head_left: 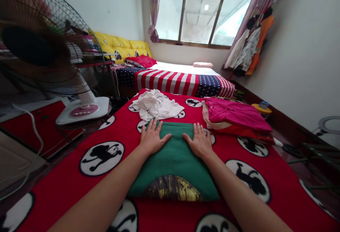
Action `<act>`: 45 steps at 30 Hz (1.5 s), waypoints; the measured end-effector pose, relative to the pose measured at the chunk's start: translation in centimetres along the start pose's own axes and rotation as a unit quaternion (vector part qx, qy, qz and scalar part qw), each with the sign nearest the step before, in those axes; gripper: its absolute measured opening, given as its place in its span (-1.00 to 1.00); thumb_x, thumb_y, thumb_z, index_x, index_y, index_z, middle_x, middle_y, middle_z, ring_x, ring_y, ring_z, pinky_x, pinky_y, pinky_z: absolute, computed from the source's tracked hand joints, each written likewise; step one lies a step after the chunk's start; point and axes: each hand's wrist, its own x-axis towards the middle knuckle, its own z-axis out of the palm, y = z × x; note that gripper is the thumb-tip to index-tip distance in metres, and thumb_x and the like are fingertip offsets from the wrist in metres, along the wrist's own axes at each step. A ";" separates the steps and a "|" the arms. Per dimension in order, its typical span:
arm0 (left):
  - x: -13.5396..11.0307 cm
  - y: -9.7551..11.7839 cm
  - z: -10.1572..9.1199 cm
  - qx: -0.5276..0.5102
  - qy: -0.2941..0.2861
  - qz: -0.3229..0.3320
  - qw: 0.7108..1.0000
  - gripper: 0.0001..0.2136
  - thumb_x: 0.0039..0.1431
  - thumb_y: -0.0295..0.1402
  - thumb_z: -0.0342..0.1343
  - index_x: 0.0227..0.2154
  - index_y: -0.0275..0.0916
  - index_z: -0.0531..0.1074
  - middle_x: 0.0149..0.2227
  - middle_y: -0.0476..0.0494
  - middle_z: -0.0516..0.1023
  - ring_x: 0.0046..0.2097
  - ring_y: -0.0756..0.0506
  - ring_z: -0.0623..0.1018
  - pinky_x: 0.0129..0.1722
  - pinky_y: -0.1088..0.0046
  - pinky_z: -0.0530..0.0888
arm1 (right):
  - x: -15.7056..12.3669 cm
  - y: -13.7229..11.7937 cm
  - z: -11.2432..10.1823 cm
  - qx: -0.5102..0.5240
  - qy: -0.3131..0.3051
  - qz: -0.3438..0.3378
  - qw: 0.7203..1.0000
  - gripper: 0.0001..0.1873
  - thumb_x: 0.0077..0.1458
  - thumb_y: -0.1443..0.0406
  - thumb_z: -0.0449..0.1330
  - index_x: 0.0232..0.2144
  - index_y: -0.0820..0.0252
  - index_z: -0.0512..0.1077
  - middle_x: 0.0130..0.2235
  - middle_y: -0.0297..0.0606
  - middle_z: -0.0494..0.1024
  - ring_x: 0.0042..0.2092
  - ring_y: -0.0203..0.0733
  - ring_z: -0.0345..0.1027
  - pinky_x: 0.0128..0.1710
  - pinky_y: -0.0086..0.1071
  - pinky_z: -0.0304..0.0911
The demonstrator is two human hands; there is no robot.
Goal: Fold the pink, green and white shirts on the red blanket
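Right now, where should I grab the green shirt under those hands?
Probably by the two long side edges of the green shirt, coming from the left and right. It lies flat and folded on the red blanket, so a hand can slip under there. The left hand and right hand rest on top, near its far end.

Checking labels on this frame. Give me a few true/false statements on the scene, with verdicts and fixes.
1. The left hand and right hand both lie flat on a folded green cloth garment. True.
2. A crumpled white cloth garment lies on the red monkey-print blanket, beyond the green garment. True.
3. A folded magenta shirt lies left of the green garment. False: it lies to the right of it.
4. A white pedestal fan stands right of the hands. False: it stands to the left of them.
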 end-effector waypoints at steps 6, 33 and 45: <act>-0.2 1.0 -3.1 0.039 -0.084 0.018 0.996 -0.33 0.24 0.06 -0.23 0.29 -0.25 0.00 0.36 -0.27 -0.21 0.36 -0.30 -0.20 0.20 -0.25 -0.20 | 0.3 -0.2 -3.8 -0.066 -0.060 -0.022 0.996 -0.12 0.15 -0.08 -0.05 0.30 0.45 -0.05 0.34 0.07 -0.11 0.35 0.15 -0.37 0.24 0.14 -0.53; -12.9 -2.6 -6.0 -0.159 0.087 0.147 0.972 -0.72 0.18 -0.15 0.08 -0.16 -0.19 0.50 -0.02 -0.19 0.48 0.05 -0.17 0.41 0.08 0.28 0.34 | -15.2 4.9 -5.7 0.001 0.023 -0.177 0.984 -0.54 0.18 0.16 0.05 0.07 0.23 0.34 0.14 -0.04 0.36 0.13 0.02 0.26 0.13 -0.04 0.17; -15.6 0.9 -6.3 -0.034 -0.068 0.242 0.967 -0.63 0.02 -0.59 -0.05 -0.11 -0.20 0.44 -0.10 -0.21 0.47 -0.08 -0.21 0.43 -0.10 0.26 0.42 | -15.5 4.1 -4.4 0.079 0.063 -0.305 0.947 -0.45 -0.25 0.58 -0.04 -0.18 0.17 0.44 0.09 -0.13 0.41 0.13 0.03 0.23 0.07 -0.06 0.24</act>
